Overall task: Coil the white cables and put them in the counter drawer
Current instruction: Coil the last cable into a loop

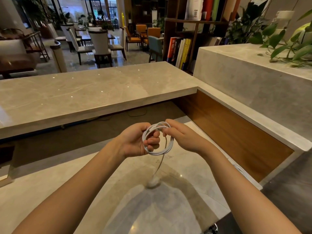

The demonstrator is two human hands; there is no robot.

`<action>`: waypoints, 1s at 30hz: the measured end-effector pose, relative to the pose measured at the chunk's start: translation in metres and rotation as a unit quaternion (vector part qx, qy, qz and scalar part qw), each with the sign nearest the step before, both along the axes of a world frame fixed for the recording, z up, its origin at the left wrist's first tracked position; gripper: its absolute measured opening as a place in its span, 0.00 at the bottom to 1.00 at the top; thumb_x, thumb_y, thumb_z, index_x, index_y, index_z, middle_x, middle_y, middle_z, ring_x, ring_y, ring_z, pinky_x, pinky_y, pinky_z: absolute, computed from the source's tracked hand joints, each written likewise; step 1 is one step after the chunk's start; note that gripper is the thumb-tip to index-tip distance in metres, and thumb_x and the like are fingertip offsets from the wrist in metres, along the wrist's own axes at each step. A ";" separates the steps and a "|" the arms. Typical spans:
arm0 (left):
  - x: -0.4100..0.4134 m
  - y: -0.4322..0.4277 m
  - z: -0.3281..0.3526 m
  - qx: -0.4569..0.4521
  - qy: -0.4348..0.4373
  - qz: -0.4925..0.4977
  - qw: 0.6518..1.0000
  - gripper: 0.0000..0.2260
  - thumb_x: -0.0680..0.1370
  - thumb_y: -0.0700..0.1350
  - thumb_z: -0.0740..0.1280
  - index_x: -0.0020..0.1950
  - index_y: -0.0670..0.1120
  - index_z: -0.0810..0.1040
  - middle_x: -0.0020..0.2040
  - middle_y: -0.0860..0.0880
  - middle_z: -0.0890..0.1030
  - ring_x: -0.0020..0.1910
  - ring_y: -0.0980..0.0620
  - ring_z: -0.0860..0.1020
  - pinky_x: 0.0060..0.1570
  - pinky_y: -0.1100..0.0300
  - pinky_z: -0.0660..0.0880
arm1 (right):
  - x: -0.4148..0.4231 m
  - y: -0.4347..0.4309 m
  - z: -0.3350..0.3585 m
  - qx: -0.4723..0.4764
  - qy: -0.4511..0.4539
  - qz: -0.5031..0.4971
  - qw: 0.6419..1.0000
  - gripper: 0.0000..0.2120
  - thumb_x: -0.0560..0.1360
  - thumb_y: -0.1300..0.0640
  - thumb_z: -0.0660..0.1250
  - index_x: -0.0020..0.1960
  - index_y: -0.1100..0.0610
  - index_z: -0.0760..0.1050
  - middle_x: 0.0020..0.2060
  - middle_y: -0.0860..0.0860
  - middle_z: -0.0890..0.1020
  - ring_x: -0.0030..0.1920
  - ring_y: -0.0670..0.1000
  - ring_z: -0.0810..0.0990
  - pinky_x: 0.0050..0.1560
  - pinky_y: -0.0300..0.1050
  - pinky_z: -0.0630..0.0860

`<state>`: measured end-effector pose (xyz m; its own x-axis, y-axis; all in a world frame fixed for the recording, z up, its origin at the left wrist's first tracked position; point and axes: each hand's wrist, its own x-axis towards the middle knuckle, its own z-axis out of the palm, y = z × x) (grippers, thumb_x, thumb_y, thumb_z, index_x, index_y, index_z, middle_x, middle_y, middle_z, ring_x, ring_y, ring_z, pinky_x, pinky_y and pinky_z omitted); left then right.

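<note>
Coil of white cable [157, 153] sits above the tabletop [50, 183], grasped by the left hand [135, 141]; the right hand [184, 136] pinches its upper strands. One loose end [152, 182], blurred, hangs toward the tabletop.

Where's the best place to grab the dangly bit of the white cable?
Probably pinch the hanging tail just below the coil, coming from the right with the right hand. The left hand grips the loops, and the blurred plug at the bottom looks to be swinging, so it is harder to catch.
</note>
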<state>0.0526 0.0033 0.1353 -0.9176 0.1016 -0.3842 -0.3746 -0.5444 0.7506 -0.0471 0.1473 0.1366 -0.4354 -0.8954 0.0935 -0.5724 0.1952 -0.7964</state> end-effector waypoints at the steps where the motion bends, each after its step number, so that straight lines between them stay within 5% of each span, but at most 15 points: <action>1: -0.001 0.000 0.000 -0.009 -0.005 0.003 1.000 0.14 0.74 0.42 0.54 0.32 0.41 0.72 0.24 0.48 0.67 0.22 0.56 0.64 0.21 0.66 0.67 | 0.000 0.000 -0.001 -0.002 0.010 -0.003 1.000 0.12 0.81 0.56 0.54 0.40 0.49 0.68 0.36 0.49 0.72 0.37 0.44 0.70 0.39 0.39 0.68; 4: -0.003 0.000 0.001 -0.055 -0.020 0.021 0.998 0.13 0.76 0.42 0.55 0.36 0.41 0.74 0.26 0.47 0.70 0.22 0.56 0.65 0.22 0.66 0.68 | -0.001 -0.002 -0.003 -0.015 0.017 -0.014 1.000 0.10 0.80 0.56 0.55 0.41 0.49 0.69 0.35 0.44 0.72 0.35 0.38 0.73 0.36 0.32 0.69; 8: -0.009 0.003 -0.001 -0.187 -0.028 0.116 0.975 0.16 0.81 0.49 0.56 0.42 0.41 0.77 0.29 0.47 0.71 0.26 0.54 0.66 0.26 0.63 0.70 | -0.003 -0.001 -0.005 -0.011 0.016 -0.054 0.998 0.08 0.80 0.56 0.56 0.51 0.57 0.73 0.38 0.45 0.78 0.39 0.43 0.78 0.39 0.34 0.75; 13: -0.015 0.012 -0.006 -0.480 0.080 0.173 0.856 0.14 0.81 0.51 0.55 0.57 0.47 0.76 0.37 0.49 0.75 0.31 0.57 0.70 0.29 0.65 0.68 | 0.001 -0.002 -0.010 -0.054 -0.116 -0.094 0.987 0.08 0.80 0.60 0.58 0.57 0.60 0.71 0.43 0.54 0.83 0.40 0.49 0.84 0.47 0.44 0.82; 19: -0.017 0.016 -0.005 -0.549 0.148 0.183 0.802 0.09 0.80 0.46 0.61 0.49 0.46 0.80 0.34 0.52 0.75 0.26 0.62 0.71 0.25 0.72 0.65 | -0.002 0.000 -0.004 -0.063 -0.217 -0.109 0.968 0.08 0.78 0.61 0.60 0.57 0.59 0.72 0.42 0.56 0.84 0.38 0.50 0.84 0.43 0.41 0.82; 22: -0.021 0.022 0.000 -0.581 0.153 0.180 0.779 0.09 0.80 0.47 0.60 0.48 0.47 0.79 0.35 0.52 0.76 0.30 0.58 0.71 0.29 0.69 0.67 | -0.003 -0.001 0.000 -0.047 -0.161 -0.137 0.976 0.08 0.77 0.62 0.63 0.55 0.58 0.70 0.42 0.55 0.82 0.37 0.48 0.84 0.40 0.39 0.81; 25: -0.023 0.026 0.003 -0.561 0.147 0.166 0.798 0.11 0.80 0.47 0.58 0.47 0.44 0.78 0.34 0.52 0.74 0.29 0.58 0.69 0.28 0.70 0.65 | -0.007 0.001 0.003 0.010 -0.050 -0.106 0.993 0.10 0.75 0.62 0.65 0.55 0.55 0.68 0.43 0.52 0.79 0.39 0.46 0.81 0.38 0.35 0.78; 30: -0.022 0.020 0.005 -0.439 0.102 0.142 0.881 0.16 0.81 0.49 0.57 0.43 0.39 0.74 0.31 0.49 0.68 0.26 0.56 0.63 0.24 0.69 0.62 | -0.009 0.003 0.004 -0.003 0.083 -0.066 0.994 0.17 0.74 0.60 0.67 0.60 0.53 0.66 0.50 0.48 0.75 0.44 0.46 0.78 0.39 0.33 0.77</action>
<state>0.0307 0.0233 0.1403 -0.9175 -0.3969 -0.0243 -0.1253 0.2306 0.9649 -0.0557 0.1500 0.1405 -0.5280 -0.8303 0.1785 -0.6649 0.2734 -0.6950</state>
